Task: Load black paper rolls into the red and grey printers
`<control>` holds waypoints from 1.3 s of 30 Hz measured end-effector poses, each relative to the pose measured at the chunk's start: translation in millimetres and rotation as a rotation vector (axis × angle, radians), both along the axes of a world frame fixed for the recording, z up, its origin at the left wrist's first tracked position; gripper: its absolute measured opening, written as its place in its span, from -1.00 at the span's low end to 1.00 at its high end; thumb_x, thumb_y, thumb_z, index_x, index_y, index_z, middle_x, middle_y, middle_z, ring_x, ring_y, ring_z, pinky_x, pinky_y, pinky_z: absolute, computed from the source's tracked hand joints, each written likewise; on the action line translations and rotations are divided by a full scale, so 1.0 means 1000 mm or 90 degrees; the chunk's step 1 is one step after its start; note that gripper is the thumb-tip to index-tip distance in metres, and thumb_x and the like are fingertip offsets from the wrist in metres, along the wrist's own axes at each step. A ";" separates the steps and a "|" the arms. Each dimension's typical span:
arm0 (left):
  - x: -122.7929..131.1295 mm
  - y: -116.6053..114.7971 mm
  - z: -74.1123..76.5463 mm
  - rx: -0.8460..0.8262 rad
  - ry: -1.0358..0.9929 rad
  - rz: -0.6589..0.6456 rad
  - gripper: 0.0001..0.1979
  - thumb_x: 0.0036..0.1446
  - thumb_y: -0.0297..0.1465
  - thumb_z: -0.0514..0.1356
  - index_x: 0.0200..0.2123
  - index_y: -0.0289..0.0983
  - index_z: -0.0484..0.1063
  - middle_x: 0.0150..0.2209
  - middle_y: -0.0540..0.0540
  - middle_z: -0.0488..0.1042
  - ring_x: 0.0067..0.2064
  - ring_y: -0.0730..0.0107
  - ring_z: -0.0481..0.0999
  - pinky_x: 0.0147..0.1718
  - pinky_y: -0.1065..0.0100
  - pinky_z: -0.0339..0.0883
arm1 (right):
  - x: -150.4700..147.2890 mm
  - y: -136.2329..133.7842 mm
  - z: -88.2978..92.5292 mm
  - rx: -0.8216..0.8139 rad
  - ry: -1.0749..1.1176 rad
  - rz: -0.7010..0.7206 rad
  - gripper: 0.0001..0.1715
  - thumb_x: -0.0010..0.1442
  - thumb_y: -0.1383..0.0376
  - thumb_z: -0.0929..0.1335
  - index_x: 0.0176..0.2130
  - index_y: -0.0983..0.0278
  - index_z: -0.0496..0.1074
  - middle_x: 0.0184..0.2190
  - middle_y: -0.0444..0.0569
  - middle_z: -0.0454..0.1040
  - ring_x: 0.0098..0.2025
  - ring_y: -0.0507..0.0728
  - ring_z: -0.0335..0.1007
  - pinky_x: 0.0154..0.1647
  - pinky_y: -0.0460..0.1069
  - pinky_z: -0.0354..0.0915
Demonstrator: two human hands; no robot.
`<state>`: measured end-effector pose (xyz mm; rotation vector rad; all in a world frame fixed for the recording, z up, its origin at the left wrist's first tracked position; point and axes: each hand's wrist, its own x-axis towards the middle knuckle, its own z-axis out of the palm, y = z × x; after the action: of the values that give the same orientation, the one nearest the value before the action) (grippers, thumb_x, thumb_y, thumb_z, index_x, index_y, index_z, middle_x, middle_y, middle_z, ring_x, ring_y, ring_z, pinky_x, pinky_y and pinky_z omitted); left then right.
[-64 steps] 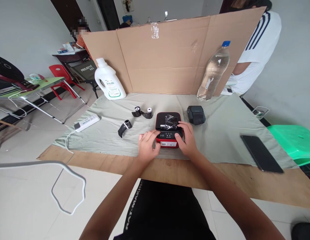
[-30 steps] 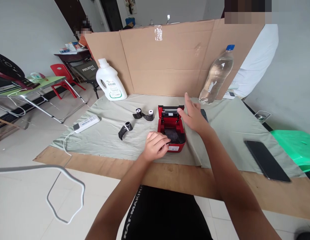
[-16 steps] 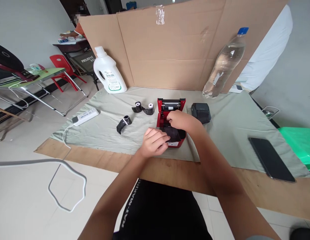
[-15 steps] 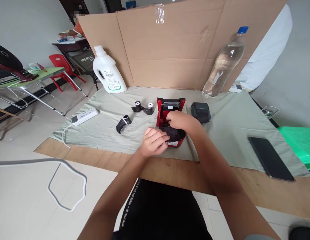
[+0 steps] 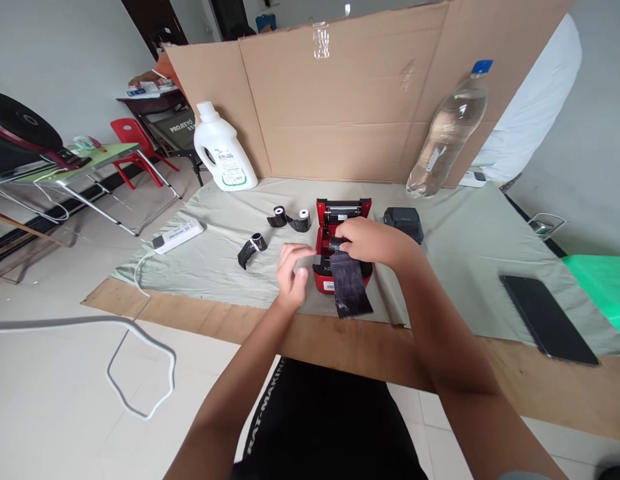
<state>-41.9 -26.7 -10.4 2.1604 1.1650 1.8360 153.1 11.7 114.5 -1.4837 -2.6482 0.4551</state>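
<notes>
A small red and black printer [image 5: 324, 267] stands in front of me with its lid [image 5: 343, 212] raised. Inside its bay, my right hand [image 5: 370, 241] pinches a small black paper roll [image 5: 335, 245]. From the roll a wide black strip [image 5: 351, 288] hangs over the printer's front edge. My left hand [image 5: 293, 270] is at the printer's left side, fingers apart and holding nothing; whether a fingertip touches the casing I cannot tell. To the left lie several loose black rolls [image 5: 259, 242] with their ends uncurled.
Behind the right forearm sits a dark grey device [image 5: 403, 222]. A phone [image 5: 547, 319] lies at the right. A power strip [image 5: 178, 236], a white detergent bottle [image 5: 225, 157] and a tilted water bottle [image 5: 453, 127] stand or lie around, before a cardboard panel [image 5: 335, 100].
My left hand has moved left off the black strip and its fingers have spread. The strip now hangs down over the printer's front. My right hand remains at the bay with the roll.
</notes>
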 end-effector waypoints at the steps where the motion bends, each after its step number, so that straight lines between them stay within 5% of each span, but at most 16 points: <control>1: 0.001 0.002 0.000 -0.025 -0.061 -0.014 -0.42 0.43 0.05 -0.18 -0.13 -0.22 0.48 -0.23 -0.18 0.51 -0.16 0.18 0.49 -0.11 0.12 0.40 | 0.001 -0.004 0.002 0.017 0.032 0.022 -0.85 0.27 0.43 0.32 -0.24 0.25 0.50 -0.18 0.06 0.53 -0.15 0.22 0.43 -0.23 0.02 0.23; 5: 0.008 0.010 -0.003 -0.141 -0.248 -0.136 -0.53 0.39 0.03 0.04 -0.09 -0.23 0.49 -0.44 -0.01 0.37 -0.36 0.36 0.41 -0.28 0.31 0.35 | -0.005 -0.013 0.004 0.020 0.103 0.127 -0.77 0.30 0.47 0.28 -0.15 0.28 0.50 -0.09 0.08 0.47 -0.04 0.21 0.41 -0.07 0.04 0.26; 9: 0.009 0.013 -0.005 -0.203 -0.269 -0.097 -0.59 0.26 0.01 0.24 -0.15 -0.23 0.53 -0.42 0.01 0.39 -0.36 0.42 0.39 -0.30 0.38 0.32 | -0.014 -0.011 -0.001 0.022 0.131 0.166 -0.73 0.29 0.51 0.25 -0.17 0.30 0.49 -0.09 0.09 0.44 -0.02 0.21 0.40 -0.01 0.05 0.27; 14: 0.005 0.015 -0.005 -0.204 -0.210 -0.085 -0.56 0.33 0.01 0.15 -0.23 -0.25 0.56 -0.34 -0.06 0.49 -0.28 0.36 0.47 -0.22 0.35 0.37 | -0.015 -0.008 -0.006 0.041 0.205 0.179 -0.71 0.29 0.50 0.26 -0.07 0.29 0.49 0.00 0.09 0.43 0.10 0.21 0.37 0.10 0.06 0.25; 18: 0.004 0.015 -0.006 -0.197 -0.281 -0.083 -0.57 0.32 0.00 0.17 -0.18 -0.25 0.56 -0.23 -0.11 0.58 -0.20 0.31 0.54 -0.17 0.32 0.43 | -0.015 -0.007 -0.008 0.014 0.247 0.122 -0.83 0.32 0.30 0.33 -0.12 0.24 0.50 -0.12 0.02 0.49 -0.05 0.19 0.41 -0.04 0.04 0.26; 22: 0.004 0.016 -0.007 -0.137 -0.322 -0.106 -0.65 0.28 -0.10 0.28 0.01 -0.18 0.54 -0.08 -0.13 0.55 -0.10 0.31 0.55 -0.09 0.32 0.44 | -0.017 0.003 -0.014 -0.064 0.346 0.034 -0.71 0.38 0.13 0.29 -0.14 0.24 0.51 -0.27 -0.04 0.51 -0.22 0.14 0.41 -0.19 0.01 0.25; 26: 0.004 0.019 -0.007 -0.129 -0.326 -0.153 -0.59 0.22 -0.13 0.35 0.08 -0.14 0.51 0.00 -0.14 0.51 -0.06 0.32 0.53 -0.06 0.33 0.43 | -0.020 0.015 -0.024 -0.074 0.467 0.045 -0.77 0.29 0.24 0.32 -0.08 0.24 0.48 -0.17 -0.04 0.53 -0.17 0.13 0.44 -0.15 0.02 0.28; 31: 0.005 0.022 -0.006 -0.184 -0.378 -0.128 -0.64 0.24 -0.08 0.32 -0.04 -0.18 0.55 -0.22 -0.06 0.51 -0.26 0.44 0.48 -0.21 0.38 0.41 | -0.023 0.016 -0.028 -0.102 0.525 0.099 -0.65 0.17 0.37 0.34 -0.02 0.23 0.45 -0.16 -0.06 0.54 -0.15 0.13 0.48 -0.12 0.03 0.35; 36: 0.006 0.020 -0.004 -0.137 -0.357 -0.101 -0.57 0.09 -0.16 0.45 -0.01 -0.16 0.52 -0.32 0.01 0.42 -0.33 0.49 0.40 -0.22 0.41 0.37 | -0.026 0.017 -0.029 -0.088 0.528 0.005 -0.71 0.18 0.33 0.38 -0.07 0.27 0.54 -0.09 0.02 0.58 -0.10 0.17 0.51 -0.01 0.11 0.40; 39: 0.005 0.020 -0.003 -0.186 -0.350 -0.113 -0.59 0.17 -0.10 0.39 0.00 -0.18 0.53 -0.29 -0.02 0.47 -0.30 0.47 0.43 -0.25 0.41 0.36 | -0.027 0.019 -0.031 -0.079 0.539 0.023 -0.65 0.18 0.42 0.35 -0.05 0.28 0.57 -0.07 0.04 0.60 -0.11 0.17 0.53 0.01 0.13 0.42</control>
<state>-36.8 -6.3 -13.2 1.4219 0.9964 1.8653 126.1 30.7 83.7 -0.9439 -1.9873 0.9974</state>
